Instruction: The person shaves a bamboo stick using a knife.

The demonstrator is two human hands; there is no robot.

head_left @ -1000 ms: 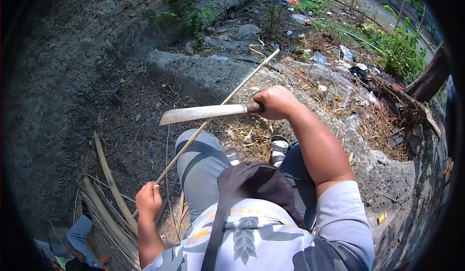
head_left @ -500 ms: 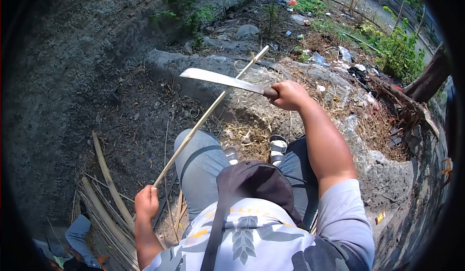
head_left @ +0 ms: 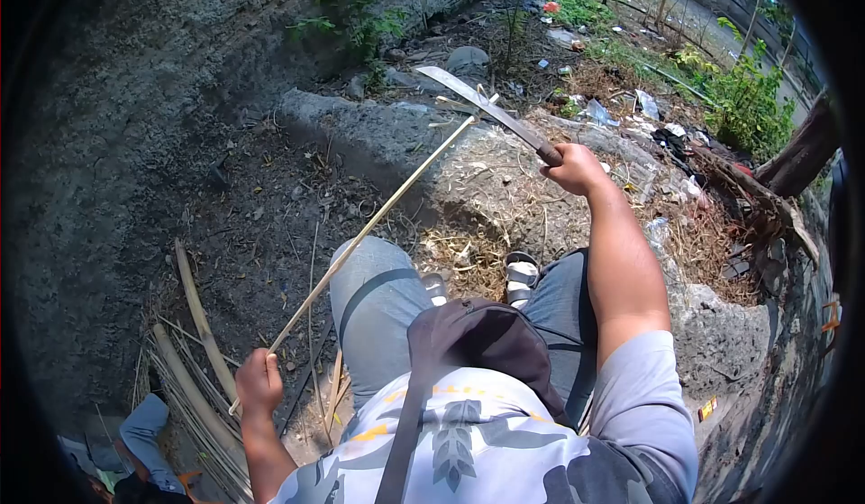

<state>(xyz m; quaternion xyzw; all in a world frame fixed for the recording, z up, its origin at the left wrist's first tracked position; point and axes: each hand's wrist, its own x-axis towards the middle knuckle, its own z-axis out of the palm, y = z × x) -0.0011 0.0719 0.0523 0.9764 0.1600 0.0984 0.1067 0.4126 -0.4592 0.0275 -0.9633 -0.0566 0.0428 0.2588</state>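
My left hand [head_left: 259, 381] is closed round the lower end of a long, thin pale strip [head_left: 374, 223], which slants up to the right over my left knee. My right hand [head_left: 575, 169] grips the dark handle of a machete [head_left: 505, 118]. The blade points up and to the left, crossing at the strip's far end. Small pale slivers show around the blade near that end. Whether the blade touches the strip I cannot tell.
Long curved pieces [head_left: 203, 315] and thin strips lie at the lower left, near a person's leg [head_left: 144, 441]. A rough rock [head_left: 347, 135] is in front of my knees. Litter, dry scraps and a trunk [head_left: 802, 148] stand at the right; a wall [head_left: 99, 189] rises at the left.
The machete has moved up and right along the strip, its tip now angled higher. My left hand has shifted slightly left and down, drawing the strip with it.
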